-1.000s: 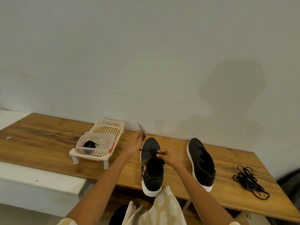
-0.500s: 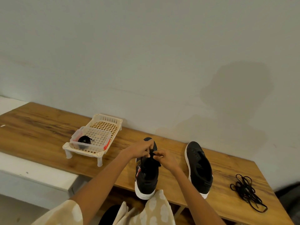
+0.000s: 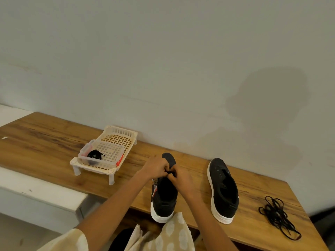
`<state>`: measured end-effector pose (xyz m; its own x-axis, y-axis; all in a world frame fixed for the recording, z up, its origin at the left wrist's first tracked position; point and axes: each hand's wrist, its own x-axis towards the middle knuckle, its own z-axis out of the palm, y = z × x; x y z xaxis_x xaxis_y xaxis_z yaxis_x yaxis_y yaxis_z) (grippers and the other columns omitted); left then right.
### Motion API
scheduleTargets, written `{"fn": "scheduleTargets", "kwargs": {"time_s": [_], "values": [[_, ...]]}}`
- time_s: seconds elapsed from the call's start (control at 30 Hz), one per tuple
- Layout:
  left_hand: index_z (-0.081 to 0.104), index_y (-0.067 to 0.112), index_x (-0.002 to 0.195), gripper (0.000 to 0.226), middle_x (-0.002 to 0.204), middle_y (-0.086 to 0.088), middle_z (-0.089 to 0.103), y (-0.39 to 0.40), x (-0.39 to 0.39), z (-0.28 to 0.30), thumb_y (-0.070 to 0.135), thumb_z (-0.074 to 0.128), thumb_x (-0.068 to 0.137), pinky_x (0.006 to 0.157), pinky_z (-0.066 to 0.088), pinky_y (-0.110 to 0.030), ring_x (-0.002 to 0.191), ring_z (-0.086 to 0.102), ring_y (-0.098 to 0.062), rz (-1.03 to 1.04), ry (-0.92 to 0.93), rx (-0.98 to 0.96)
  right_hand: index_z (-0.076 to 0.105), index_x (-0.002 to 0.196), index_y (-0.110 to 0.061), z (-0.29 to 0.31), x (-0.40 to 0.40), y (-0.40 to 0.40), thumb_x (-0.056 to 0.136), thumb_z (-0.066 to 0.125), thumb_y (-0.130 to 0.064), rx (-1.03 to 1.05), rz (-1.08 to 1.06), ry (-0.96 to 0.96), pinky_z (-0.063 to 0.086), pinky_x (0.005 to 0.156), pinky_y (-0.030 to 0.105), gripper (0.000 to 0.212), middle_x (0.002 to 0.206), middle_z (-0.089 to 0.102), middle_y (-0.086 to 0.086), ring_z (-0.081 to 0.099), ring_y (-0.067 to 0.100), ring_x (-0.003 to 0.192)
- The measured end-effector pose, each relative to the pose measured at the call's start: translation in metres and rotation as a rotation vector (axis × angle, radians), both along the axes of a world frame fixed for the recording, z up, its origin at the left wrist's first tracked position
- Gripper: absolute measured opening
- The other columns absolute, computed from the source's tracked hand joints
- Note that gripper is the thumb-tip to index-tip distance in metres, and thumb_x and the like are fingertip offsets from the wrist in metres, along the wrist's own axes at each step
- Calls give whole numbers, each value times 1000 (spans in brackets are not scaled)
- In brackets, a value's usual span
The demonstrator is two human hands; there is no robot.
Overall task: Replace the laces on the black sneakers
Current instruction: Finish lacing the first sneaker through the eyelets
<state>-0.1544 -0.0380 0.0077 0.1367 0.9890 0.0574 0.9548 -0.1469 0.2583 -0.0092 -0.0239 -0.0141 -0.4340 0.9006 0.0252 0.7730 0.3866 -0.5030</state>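
Two black sneakers with white soles stand on a wooden table [image 3: 45, 145], toes toward the wall. Over the left sneaker [image 3: 164, 200] my left hand [image 3: 156, 166] and my right hand [image 3: 181, 178] meet, and both pinch a black lace [image 3: 170, 172] at the eyelets near the toe. The right sneaker [image 3: 223, 191] stands apart with bare eyelets and no lace. A loose heap of black laces [image 3: 277, 214] lies to the right of it.
A cream plastic basket [image 3: 116, 140] on short legs stands at the left. It holds a clear tub [image 3: 101, 156] with a coiled black lace [image 3: 94, 155] inside. The wall runs close behind the table. A white ledge [image 3: 36, 189] sits lower left.
My left hand came in from the left of the sneaker's toe to join my right hand at the lace. The view shifted slightly.
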Motion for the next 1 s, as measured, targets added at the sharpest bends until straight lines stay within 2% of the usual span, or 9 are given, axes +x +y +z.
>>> {"fn": "scheduleTargets", "kwargs": {"time_s": [0.1,0.17,0.23,0.3,0.43,0.53,0.67,0.9,1.0], "values": [[76,23,90,17,97,8,70,1,-7,5,30,66,79,81,37,-30,92,57,-11,-16,-64,-98,52,99,-12,-3,-4,-3,91,50,-21,17,-15,2,45,61,38,11,83,59,3,57,22,73],[76,18,91,17,89,4,71,3,-16,13,29,67,83,73,43,-31,83,60,-11,-52,-241,-314,51,101,-16,-4,-1,-3,94,49,-25,42,-8,-13,42,58,30,12,83,58,0,57,19,73],[71,14,77,24,68,2,61,4,-20,17,31,60,90,65,40,-30,66,53,-12,-15,-415,-434,51,100,-18,-5,2,-3,95,49,-26,61,-6,-9,36,54,21,10,84,58,-3,53,13,71],[71,12,82,33,73,5,59,8,-19,15,32,50,97,73,44,-27,71,55,-12,71,-477,-483,51,99,-19,-5,3,-4,96,50,-26,70,-15,4,35,54,19,7,85,58,-4,52,11,71],[69,7,101,26,84,2,61,11,-17,-2,27,52,97,63,44,-12,75,55,-7,130,-574,-499,49,102,-20,-7,4,-7,96,49,-26,77,-27,33,35,53,19,8,86,58,-3,54,12,72],[67,11,114,23,103,-1,65,9,-19,-11,18,54,96,63,47,-10,85,58,-5,137,-718,-509,49,104,-20,-7,6,-9,97,49,-26,78,-24,39,35,51,16,9,88,57,-4,51,9,70],[68,8,111,22,99,1,66,6,-14,-17,14,55,94,62,45,-5,80,57,1,152,-786,-408,49,102,-21,-9,6,-8,97,49,-26,54,-48,69,34,50,14,7,87,55,-7,50,7,71],[74,14,100,22,85,6,68,8,-17,-20,25,56,94,71,45,-15,84,60,-9,185,-821,-442,50,103,-21,-10,5,-6,97,49,-26,63,-54,62,36,55,15,8,94,61,-2,53,10,75],[71,3,103,25,78,4,63,12,-11,-21,17,51,96,65,48,-12,73,59,-9,237,-864,-381,55,105,-22,-11,5,-6,96,50,-30,88,-44,101,41,62,15,12,99,64,-4,56,8,81]]}}
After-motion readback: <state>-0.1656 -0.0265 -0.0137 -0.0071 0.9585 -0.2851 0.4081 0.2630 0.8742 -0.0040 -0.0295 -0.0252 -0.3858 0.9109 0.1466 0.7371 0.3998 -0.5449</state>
